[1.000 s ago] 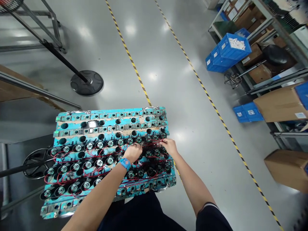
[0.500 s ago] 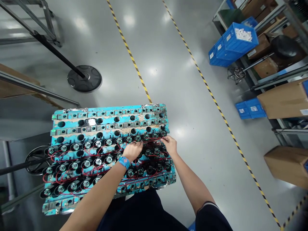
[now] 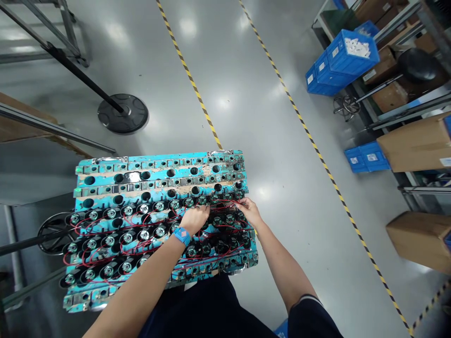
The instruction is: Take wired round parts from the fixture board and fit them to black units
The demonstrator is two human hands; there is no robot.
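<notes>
A worn turquoise board [image 3: 158,157] with rows of round holes lies before me. Several black cylindrical parts with round metal tops, like small motors [image 3: 144,209], stand in rows on its nearer half, with thin red wires [image 3: 143,247] looping between them. My left hand [image 3: 195,219], a blue band at its wrist, reaches in among the parts right of the middle; its fingertips are bent down and hidden. At the right end of the same row, my right hand [image 3: 249,210] pinches a red wire between thumb and finger.
A black round stand base [image 3: 123,113] rests on the floor beyond the board. Yellow-black tape lines [image 3: 192,80] cross the grey floor. At right are blue bins [image 3: 345,58], cardboard boxes [image 3: 417,145] and a stool [image 3: 416,65] beside shelving. A metal frame stands at left.
Almost nothing differs. My right hand has turned slightly at the wire, and the left stays in the same place among the parts.
</notes>
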